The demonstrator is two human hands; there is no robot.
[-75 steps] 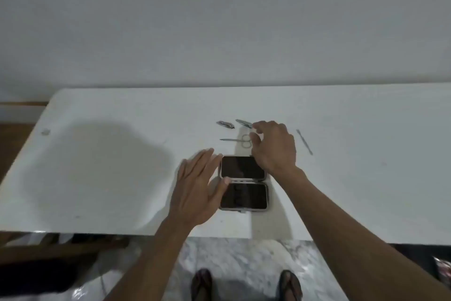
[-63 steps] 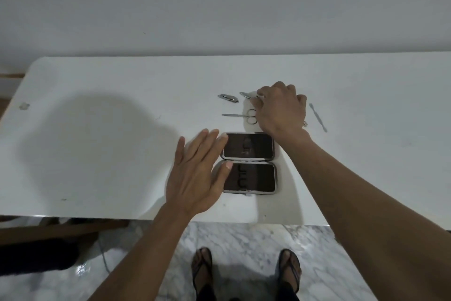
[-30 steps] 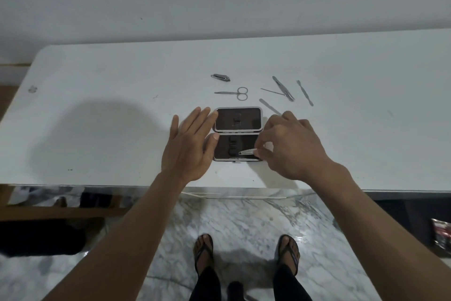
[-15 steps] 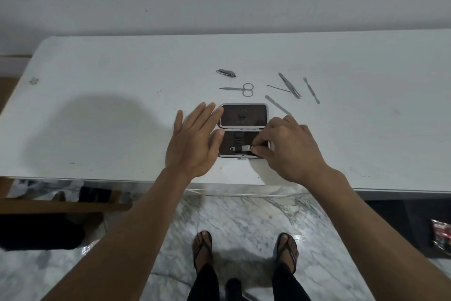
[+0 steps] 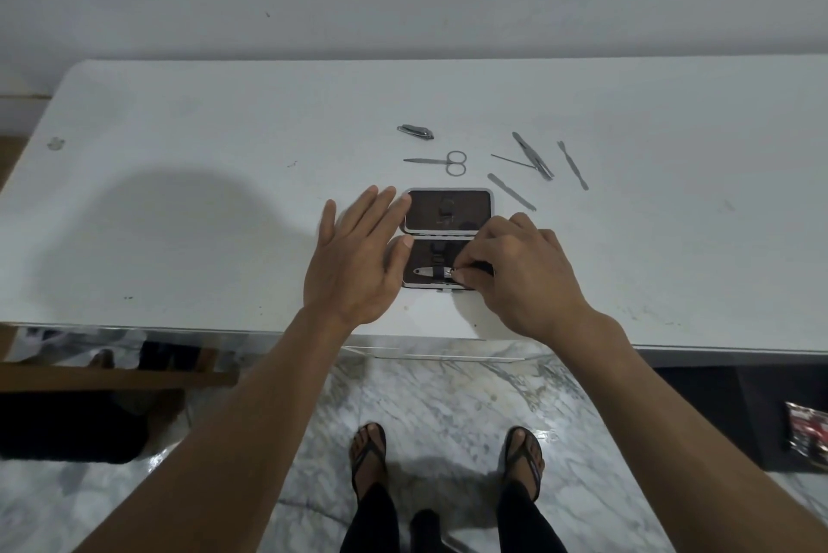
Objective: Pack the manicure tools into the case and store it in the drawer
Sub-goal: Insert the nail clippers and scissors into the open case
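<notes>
A small dark manicure case (image 5: 466,205) lies open in two halves near the white table's front edge. In its near half a silver nail clipper (image 5: 431,271) lies under the elastic strap, and my right hand (image 5: 515,270) pinches its right end. My left hand (image 5: 354,259) lies flat with straight fingers against the case's left side. Behind the case lie a second nail clipper (image 5: 416,131), small scissors (image 5: 441,161), a flat file (image 5: 511,191), tweezers (image 5: 533,156) with a thin pick (image 5: 511,160), and a cuticle pusher (image 5: 572,165).
The white table (image 5: 179,194) runs across the whole view against a pale wall. Below its front edge are marble floor, my sandalled feet, a wooden bar at the left and a dark cabinet at the right. No drawer is visible.
My right hand picked a clipper from behind the case, carried it to the near half and slid it leftward under the strap. My left hand stayed flat beside the case.
</notes>
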